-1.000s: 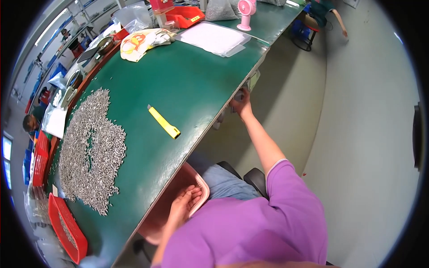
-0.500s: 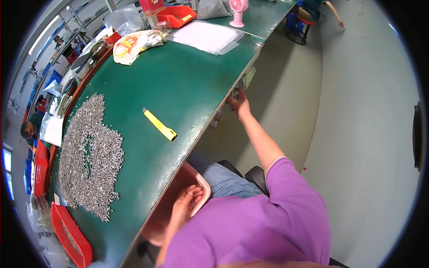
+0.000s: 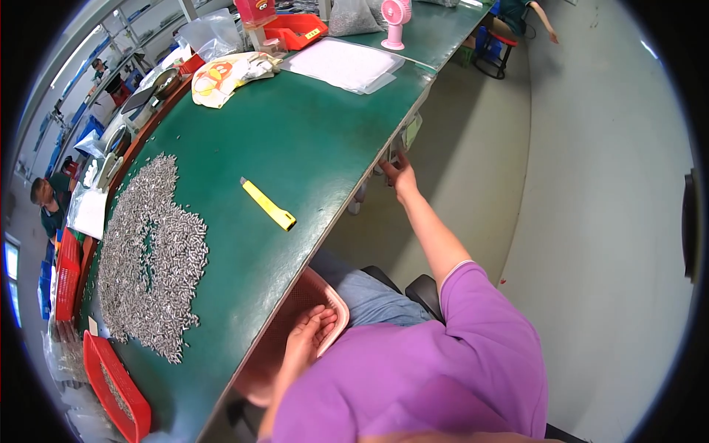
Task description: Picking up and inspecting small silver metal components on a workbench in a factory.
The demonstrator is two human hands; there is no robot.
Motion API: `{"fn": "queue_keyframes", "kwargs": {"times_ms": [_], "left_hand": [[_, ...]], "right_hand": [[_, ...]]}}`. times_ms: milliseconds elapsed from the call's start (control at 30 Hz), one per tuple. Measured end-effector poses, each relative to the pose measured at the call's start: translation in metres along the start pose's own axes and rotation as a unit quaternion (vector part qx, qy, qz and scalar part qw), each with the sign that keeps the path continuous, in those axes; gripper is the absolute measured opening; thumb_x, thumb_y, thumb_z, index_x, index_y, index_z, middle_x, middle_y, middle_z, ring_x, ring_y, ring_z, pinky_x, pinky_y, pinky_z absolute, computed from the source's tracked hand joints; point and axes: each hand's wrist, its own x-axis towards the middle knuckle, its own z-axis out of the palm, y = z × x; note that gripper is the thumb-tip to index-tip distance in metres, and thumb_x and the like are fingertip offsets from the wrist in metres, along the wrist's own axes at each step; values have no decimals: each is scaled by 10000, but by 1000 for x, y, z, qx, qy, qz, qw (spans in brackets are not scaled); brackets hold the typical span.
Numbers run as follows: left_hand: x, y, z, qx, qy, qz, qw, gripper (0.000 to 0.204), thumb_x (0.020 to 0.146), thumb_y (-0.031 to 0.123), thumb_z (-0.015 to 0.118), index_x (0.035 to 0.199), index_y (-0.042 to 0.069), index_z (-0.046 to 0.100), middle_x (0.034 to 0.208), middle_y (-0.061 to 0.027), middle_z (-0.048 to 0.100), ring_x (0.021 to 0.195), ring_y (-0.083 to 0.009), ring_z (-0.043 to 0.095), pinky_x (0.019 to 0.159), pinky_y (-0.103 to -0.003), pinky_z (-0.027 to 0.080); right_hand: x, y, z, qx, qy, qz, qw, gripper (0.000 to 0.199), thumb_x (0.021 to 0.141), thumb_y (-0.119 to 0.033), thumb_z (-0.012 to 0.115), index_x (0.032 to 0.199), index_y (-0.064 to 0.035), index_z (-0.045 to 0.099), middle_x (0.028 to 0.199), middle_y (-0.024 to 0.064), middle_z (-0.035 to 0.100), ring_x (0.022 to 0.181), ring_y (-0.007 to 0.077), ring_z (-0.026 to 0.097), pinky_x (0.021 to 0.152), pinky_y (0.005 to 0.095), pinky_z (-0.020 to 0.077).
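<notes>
Green bench (image 3: 295, 140) edge: right hand (image 3: 401, 171) pinching something small beneath it; left hand (image 3: 314, 332) open inside pink mesh basket (image 3: 295, 310), nearer body.

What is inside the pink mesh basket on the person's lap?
Only the left hand shows inside the pink mesh basket. Its far part lies under the green table edge, so any contents there are hidden.

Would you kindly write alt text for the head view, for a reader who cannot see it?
A seated person in a purple shirt rests the left hand in a pink basket on their lap, while the right hand reaches out to the far edge of a green table. A wide heap of small metal pieces and a yellow utility knife lie on the table.
</notes>
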Motion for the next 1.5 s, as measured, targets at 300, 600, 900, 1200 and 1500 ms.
{"fn": "queue_keyframes", "kwargs": {"times_ms": [300,600,900,1200,1500], "left_hand": [[-3,0,1,4,12,-2,1000,329,1034,122,481,1325,-33,471,1231,-166,616,1122,-225,617,1002,-320,507],[-7,-2,-3,-11,23,1,1000,330,1036,119,477,1325,-39,467,1207,-162,625,1111,-220,621,993,-311,513],[-12,2,-7,-20,35,19,999,351,1037,126,485,1343,-42,447,1210,-163,622,1120,-223,620,996,-312,511],[-2,-8,-37,-74,34,-45,996,374,1064,189,438,1355,-39,497,1302,-119,596,1173,-176,581,1061,-304,458],[-40,14,-38,-776,-279,-364,433,375,1060,230,473,1360,12,528,1355,-83,566,1232,-132,538,1106,-263,422]], "right_hand": [[-16,-9,21,82,54,-70,993,881,867,-155,760,1559,-52,224,966,94,634,718,140,546,567,277,410],[-28,-11,27,62,39,-42,996,973,800,-279,822,1544,-30,247,1018,108,624,777,170,603,563,314,471],[-9,-3,17,-12,11,-1,1000,845,907,-185,700,1585,-150,196,1079,116,688,656,114,526,537,291,404],[44,38,9,152,-3,52,987,479,1006,-221,517,1459,-128,389,1395,128,530,1255,319,525,1062,455,431],[-17,9,24,99,-85,-115,985,587,960,-177,625,1480,-131,356,1444,86,471,1204,260,551,966,410,500]]}}
